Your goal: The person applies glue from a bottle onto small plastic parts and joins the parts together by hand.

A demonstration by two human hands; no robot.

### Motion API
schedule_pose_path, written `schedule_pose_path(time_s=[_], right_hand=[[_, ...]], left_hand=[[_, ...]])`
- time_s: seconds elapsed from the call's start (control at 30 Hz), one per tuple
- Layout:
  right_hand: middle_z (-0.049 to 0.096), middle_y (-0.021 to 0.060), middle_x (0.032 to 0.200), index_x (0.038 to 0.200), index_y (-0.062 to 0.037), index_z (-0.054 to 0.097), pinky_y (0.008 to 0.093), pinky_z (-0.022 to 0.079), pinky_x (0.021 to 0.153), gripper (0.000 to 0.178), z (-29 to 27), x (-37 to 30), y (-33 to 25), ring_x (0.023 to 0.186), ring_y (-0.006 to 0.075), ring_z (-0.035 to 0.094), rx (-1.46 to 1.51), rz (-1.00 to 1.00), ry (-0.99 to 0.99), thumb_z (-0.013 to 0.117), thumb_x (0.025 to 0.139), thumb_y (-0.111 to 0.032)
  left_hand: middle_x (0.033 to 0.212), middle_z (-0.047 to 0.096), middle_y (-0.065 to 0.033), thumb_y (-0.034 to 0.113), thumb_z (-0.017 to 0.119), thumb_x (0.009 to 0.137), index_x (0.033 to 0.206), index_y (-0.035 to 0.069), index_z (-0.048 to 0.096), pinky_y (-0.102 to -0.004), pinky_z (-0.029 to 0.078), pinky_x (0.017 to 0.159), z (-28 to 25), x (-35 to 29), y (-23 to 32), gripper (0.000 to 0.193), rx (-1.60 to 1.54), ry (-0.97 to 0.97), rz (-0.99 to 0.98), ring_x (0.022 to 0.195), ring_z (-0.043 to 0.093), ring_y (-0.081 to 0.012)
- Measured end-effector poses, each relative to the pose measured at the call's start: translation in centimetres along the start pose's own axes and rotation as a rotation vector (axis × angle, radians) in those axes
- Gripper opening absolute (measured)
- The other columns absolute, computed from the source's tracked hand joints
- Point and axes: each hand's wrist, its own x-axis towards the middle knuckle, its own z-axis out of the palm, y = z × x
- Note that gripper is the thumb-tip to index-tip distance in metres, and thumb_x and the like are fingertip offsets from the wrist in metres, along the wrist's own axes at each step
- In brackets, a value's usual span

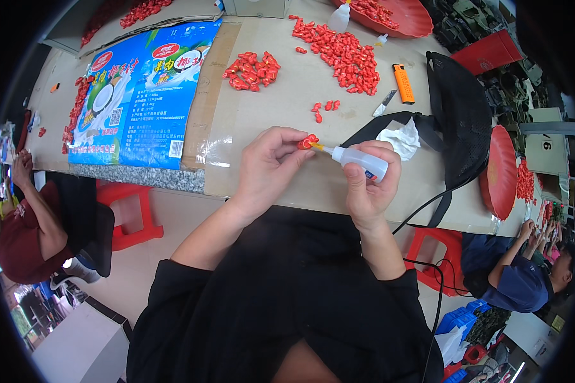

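Between the thumb and fingertips of my left hand (268,167) is a small red piece with gold marks (308,142). My right hand (375,185) is wrapped round a white squeeze glue bottle (364,163), tilted so that its yellowish nozzle meets the red piece. Whether glue is coming out is too small to tell. Beyond my hands lie a few loose red pieces (318,117). A small heap of red pieces (251,71) sits farther to the left, and a larger spread of them (348,57) lies at the far middle.
A flattened blue printed carton (140,96) covers the left of the table. An orange lighter (403,83), a small blade (384,103), crumpled white tissue (401,139) and a black bag (460,115) lie to the right. Red trays (499,172) and another glue bottle (339,19) stand farther off. People sit on both sides.
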Motion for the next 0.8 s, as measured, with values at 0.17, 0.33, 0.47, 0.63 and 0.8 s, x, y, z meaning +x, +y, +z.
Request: schedule_pose_path(time_s=[0.17,0.33,0.47,0.63,0.8], right_hand=[[0.047,0.0088,0.093,0.098,-0.0020,0.042,0.0188,0.038,0.062,0.028,-0.02,-0.13,0.05,0.075,0.0104,0.048,0.030,0.021,-0.007,0.060,0.079,-0.011],[0.047,0.0090,0.092,0.097,-0.0019,0.042,0.0189,0.038,0.062,0.028,0.05,-0.10,-0.06,0.075,0.0108,0.048,0.024,0.021,-0.016,0.060,0.079,-0.011],[0.047,0.0111,0.091,0.096,0.0001,0.042,0.0207,0.042,0.062,0.028,-0.08,0.02,-0.16,0.073,0.0117,0.049,0.021,0.017,-0.030,0.061,0.077,-0.007],[0.047,0.0114,0.091,0.095,0.0001,0.041,0.0204,0.042,0.061,0.028,-0.14,-0.05,0.00,0.073,0.0120,0.049,-0.012,-0.017,-0.005,0.061,0.077,-0.008],[0.047,0.0117,0.090,0.095,0.0004,0.041,0.0211,0.042,0.061,0.028,-0.20,-0.11,0.07,0.072,0.0125,0.049,-0.039,-0.013,-0.003,0.061,0.077,-0.008]], left_hand=[[0.095,0.052,-0.0094,-0.006,0.057,0.075,0.093,-0.004,0.051,-0.0233,0.049,0.075,-0.02,0.00,0.07,0.019,0.001,-0.004,0.000,0.087,0.059,-0.0162],[0.095,0.052,-0.0095,-0.007,0.057,0.075,0.093,-0.004,0.051,-0.0237,0.049,0.076,-0.13,0.00,-0.03,0.020,-0.004,-0.005,0.002,0.088,0.059,-0.0166],[0.095,0.052,-0.0095,-0.007,0.057,0.074,0.093,-0.004,0.051,-0.0236,0.049,0.075,-0.13,0.02,0.01,0.020,-0.013,-0.004,0.005,0.088,0.059,-0.0166],[0.095,0.052,-0.0094,-0.007,0.059,0.073,0.092,-0.004,0.052,-0.0231,0.050,0.074,-0.04,0.02,0.23,0.020,0.011,0.008,-0.018,0.086,0.059,-0.0158],[0.093,0.052,-0.0090,-0.006,0.060,0.073,0.091,-0.004,0.052,-0.0225,0.050,0.073,-0.03,0.04,0.08,0.021,0.023,0.015,-0.019,0.084,0.059,-0.0149]])
